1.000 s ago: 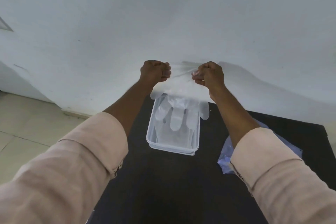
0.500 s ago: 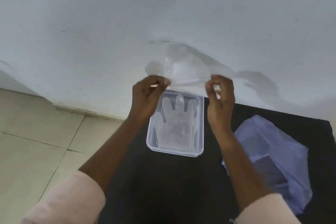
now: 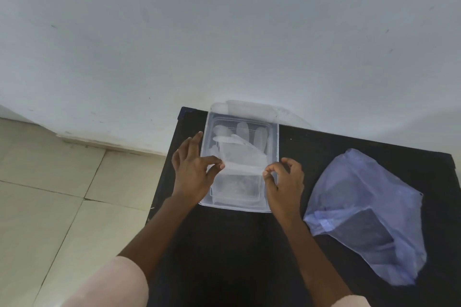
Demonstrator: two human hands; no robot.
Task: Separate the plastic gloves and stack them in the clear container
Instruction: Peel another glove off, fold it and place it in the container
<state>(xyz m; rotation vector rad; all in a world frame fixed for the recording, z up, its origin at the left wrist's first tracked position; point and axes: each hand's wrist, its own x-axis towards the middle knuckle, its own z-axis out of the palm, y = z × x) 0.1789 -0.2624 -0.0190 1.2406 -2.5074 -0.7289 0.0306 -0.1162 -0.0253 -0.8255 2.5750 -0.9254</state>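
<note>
A clear rectangular container (image 3: pixel 274 137) stands at the far left of a black table (image 3: pixel 249 244), against the wall. A thin see-through plastic glove (image 3: pixel 240 154) lies in it, fingers toward the wall. My left hand (image 3: pixel 193 172) pinches the glove's cuff edge at the container's left side. My right hand (image 3: pixel 284 182) pinches the same edge at the right side. Both hands hover low over the container's near half. More gloves seem to lie beneath, hard to tell apart.
A bluish translucent plastic bag (image 3: pixel 361 212) lies crumpled on the table to the right of my right hand. A white wall (image 3: pixel 224 32) rises right behind the container. Beige floor tiles (image 3: pixel 50 194) lie beyond the table's left edge.
My hands came down from in front of the wall to the container, bringing the glove with them. The glove went from hanging in the air to lying in the container.
</note>
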